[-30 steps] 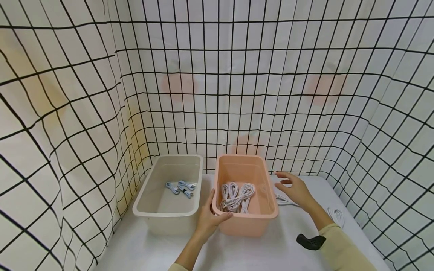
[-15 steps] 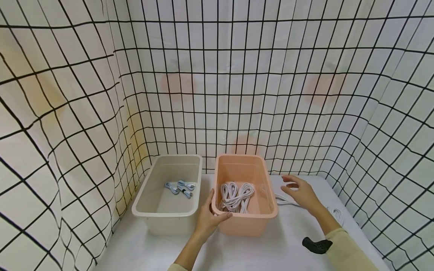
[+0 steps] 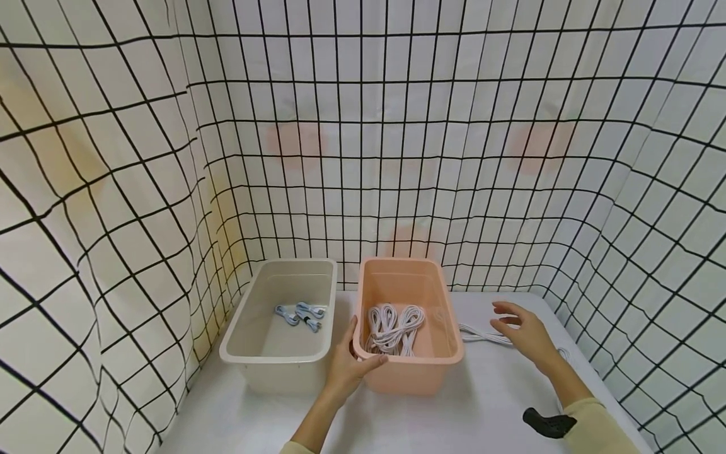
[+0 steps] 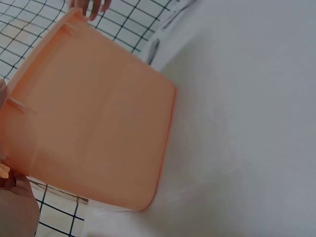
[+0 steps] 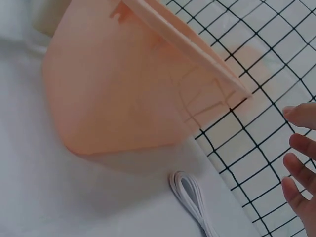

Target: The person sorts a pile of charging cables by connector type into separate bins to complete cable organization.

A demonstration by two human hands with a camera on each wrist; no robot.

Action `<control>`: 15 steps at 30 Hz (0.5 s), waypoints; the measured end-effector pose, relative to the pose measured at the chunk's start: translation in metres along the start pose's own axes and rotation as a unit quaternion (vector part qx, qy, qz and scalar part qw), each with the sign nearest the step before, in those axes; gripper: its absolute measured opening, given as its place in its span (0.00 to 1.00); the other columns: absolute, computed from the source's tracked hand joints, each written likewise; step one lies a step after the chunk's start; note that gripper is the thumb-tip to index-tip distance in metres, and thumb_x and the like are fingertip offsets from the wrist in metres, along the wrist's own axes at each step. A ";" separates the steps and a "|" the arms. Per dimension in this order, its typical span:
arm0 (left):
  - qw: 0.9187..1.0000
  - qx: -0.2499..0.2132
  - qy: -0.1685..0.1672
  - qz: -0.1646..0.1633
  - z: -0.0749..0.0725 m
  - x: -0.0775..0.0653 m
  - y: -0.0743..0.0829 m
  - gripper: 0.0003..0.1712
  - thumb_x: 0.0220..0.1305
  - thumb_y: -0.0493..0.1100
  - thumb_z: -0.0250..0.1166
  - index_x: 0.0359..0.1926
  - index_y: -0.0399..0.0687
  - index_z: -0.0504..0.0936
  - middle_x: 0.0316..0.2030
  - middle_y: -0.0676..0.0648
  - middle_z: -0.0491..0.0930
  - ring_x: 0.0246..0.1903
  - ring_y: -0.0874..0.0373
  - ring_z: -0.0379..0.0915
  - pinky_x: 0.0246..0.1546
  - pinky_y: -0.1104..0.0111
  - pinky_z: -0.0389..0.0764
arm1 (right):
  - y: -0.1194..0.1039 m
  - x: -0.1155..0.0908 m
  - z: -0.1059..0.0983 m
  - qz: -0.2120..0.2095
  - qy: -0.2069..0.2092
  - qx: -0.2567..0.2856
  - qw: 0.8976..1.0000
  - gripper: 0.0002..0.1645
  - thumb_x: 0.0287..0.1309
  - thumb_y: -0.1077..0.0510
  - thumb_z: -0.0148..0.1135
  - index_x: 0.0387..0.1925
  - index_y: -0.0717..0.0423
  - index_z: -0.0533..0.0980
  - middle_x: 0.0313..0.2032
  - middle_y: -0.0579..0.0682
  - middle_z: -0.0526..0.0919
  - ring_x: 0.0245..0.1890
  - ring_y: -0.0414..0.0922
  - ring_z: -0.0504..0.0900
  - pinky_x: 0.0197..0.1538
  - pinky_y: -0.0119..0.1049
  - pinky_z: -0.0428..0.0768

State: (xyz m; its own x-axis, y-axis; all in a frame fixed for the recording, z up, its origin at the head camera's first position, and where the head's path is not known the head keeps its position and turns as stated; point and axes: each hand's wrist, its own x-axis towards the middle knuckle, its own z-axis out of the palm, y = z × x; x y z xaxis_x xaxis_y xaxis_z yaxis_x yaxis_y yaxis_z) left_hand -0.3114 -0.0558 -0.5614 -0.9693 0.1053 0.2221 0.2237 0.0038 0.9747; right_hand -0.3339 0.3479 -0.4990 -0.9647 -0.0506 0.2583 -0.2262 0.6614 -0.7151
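My left hand [image 3: 347, 367] holds the near left corner of a peach plastic bin [image 3: 411, 381], thumb over the front rim and fingers along the side. Bundled white cables [image 3: 391, 331] lie inside that bin. To the right, my right hand [image 3: 524, 331] hovers above the table with relaxed fingers and nothing in them. Just below and left of it, a coiled white cable [image 3: 482, 336] rests on the table; its looped end [image 5: 185, 190] shows beside the bin in the right wrist view. Another white cable [image 3: 563, 353] is partly hidden behind the right forearm.
A beige bin [image 3: 283, 377] stands left of the peach one, with a few small light-blue cables [image 3: 300, 315] inside. Black grid netting [image 3: 386, 189] over white cloth encloses the back and both sides. A black device [image 3: 549, 422] sits at the right sleeve.
My right hand has moved right and slightly nearer, away from the peach bin's side, uncovering more of the coiled cable. The left hand keeps its hold on the bin.
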 end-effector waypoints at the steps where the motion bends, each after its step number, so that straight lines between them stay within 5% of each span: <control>1: 1.000 -0.001 -0.001 0.001 0.000 0.000 -0.001 0.67 0.52 0.42 0.84 0.83 0.45 0.49 0.77 0.36 0.56 0.70 0.42 0.64 0.66 0.52 0.68 | 0.003 -0.002 -0.001 -0.001 0.004 -0.004 1.000 0.34 0.71 0.48 0.66 0.70 0.62 0.71 0.61 0.65 0.78 0.59 0.64 0.77 0.45 0.37 0.81; 9: 1.000 -0.005 -0.010 -0.001 -0.001 0.001 -0.001 0.67 0.52 0.42 0.84 0.83 0.45 0.48 0.78 0.37 0.56 0.69 0.44 0.65 0.64 0.64 0.72 | 0.030 -0.019 -0.008 0.022 0.017 -0.045 0.999 0.35 0.72 0.47 0.65 0.70 0.63 0.70 0.60 0.66 0.78 0.57 0.65 0.78 0.44 0.44 0.82; 15: 1.000 0.003 -0.008 0.004 -0.002 0.002 0.000 0.67 0.51 0.41 0.84 0.83 0.44 0.48 0.77 0.36 0.57 0.69 0.43 0.66 0.64 0.62 0.73 | 0.053 -0.035 -0.010 0.032 0.029 -0.088 0.995 0.33 0.71 0.48 0.65 0.67 0.64 0.72 0.58 0.68 0.79 0.54 0.66 0.79 0.42 0.45 0.83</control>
State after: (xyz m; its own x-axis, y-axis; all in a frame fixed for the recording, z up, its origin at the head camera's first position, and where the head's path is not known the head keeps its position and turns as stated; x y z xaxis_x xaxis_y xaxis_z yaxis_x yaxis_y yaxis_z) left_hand -0.3131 -0.0572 -0.5611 -0.9655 0.1221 0.2299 0.2327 0.0085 0.9725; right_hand -0.3111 0.3921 -0.5393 -0.9657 0.0361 0.2573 -0.1327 0.7827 -0.6081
